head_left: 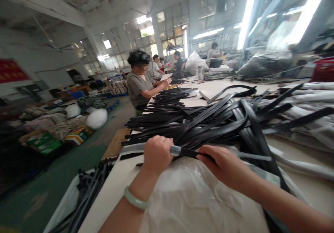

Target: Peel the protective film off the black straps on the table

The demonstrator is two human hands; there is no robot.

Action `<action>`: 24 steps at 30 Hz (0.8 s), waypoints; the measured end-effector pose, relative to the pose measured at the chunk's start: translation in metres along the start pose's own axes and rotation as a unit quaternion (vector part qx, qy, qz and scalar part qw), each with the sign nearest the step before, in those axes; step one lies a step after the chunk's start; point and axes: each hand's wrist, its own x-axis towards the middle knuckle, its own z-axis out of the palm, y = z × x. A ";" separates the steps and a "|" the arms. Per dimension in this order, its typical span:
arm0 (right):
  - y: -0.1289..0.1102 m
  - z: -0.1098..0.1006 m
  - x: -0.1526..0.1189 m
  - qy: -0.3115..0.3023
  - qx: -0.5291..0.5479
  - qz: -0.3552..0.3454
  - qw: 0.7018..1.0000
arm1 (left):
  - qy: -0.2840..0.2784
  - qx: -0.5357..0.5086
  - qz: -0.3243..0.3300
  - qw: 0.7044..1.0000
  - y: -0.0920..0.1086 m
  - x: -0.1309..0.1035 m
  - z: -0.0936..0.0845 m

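My left hand (157, 153), with a pale green bangle on the wrist, is closed around a translucent plastic sleeve (175, 150). A black strap (190, 153) runs out of the sleeve's right end. On that strap my right hand (220, 160) is closed, thumb and fingers pinching it a short way right of the sleeve. Just beyond both hands lies a large pile of black straps (208, 125) on the white table (104, 198). Crumpled clear plastic (193, 191) lies below and between my forearms.
Across the table at the left, a person (139, 83) works with small items. White-wrapped bundles (310, 111) lie at the right. A bag of black straps (86, 191) stands beside the table's left edge. Further back are a metal bottle (200, 73) and stuffed plastic bags (196, 63).
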 end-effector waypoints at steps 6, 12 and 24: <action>-0.003 0.005 -0.006 -0.015 0.012 -0.035 0.999 | -0.035 -0.027 0.038 0.998 0.015 -0.004 0.004; 0.000 -0.009 0.005 -0.021 0.042 0.028 0.999 | -0.018 -0.021 -0.024 0.999 -0.018 0.003 0.002; -0.018 0.014 0.008 -0.107 0.393 0.162 0.899 | -0.047 -0.075 0.053 0.995 0.022 -0.001 0.014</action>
